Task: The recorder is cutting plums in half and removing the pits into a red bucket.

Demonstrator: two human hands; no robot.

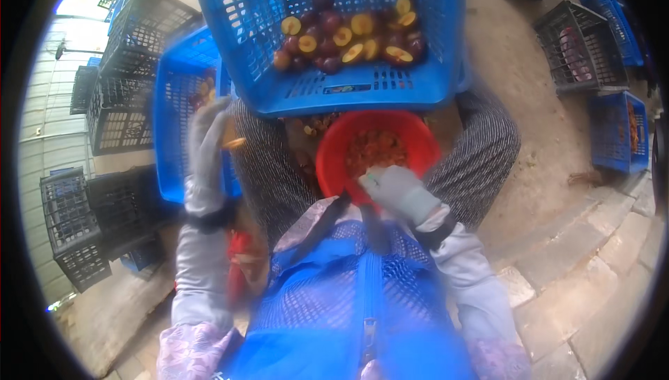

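My gloved left hand (pixel 206 134) is raised, motion-blurred, over the near part of a blue plastic crate (pixel 167 165) on my left. A yellow-orange piece of cut plum (pixel 233 143) shows beside its fingers; whether it is held or loose is unclear. My gloved right hand (pixel 400 192) is curled at the near rim of a red plastic basin (pixel 326 158). A small pale-green object (pixel 371 177) shows at its fingertips, mostly hidden. Reddish-brown plum pits (pixel 376 147) lie inside the basin. Before me, a tilted blue crate (pixel 334 103) contains dark plums (pixel 330 22) and yellow-fleshed halves (pixel 361 24).
My knees (pixel 483 155) flank the basin. Black crates (pixel 125 92) are stacked at left. More crates, black (pixel 580 48) and blue (pixel 619 131), stand at right. Scraps (pixel 316 125) lie under the tilted crate. Paving slabs (pixel 590 296) edge the dirt floor (pixel 522 118).
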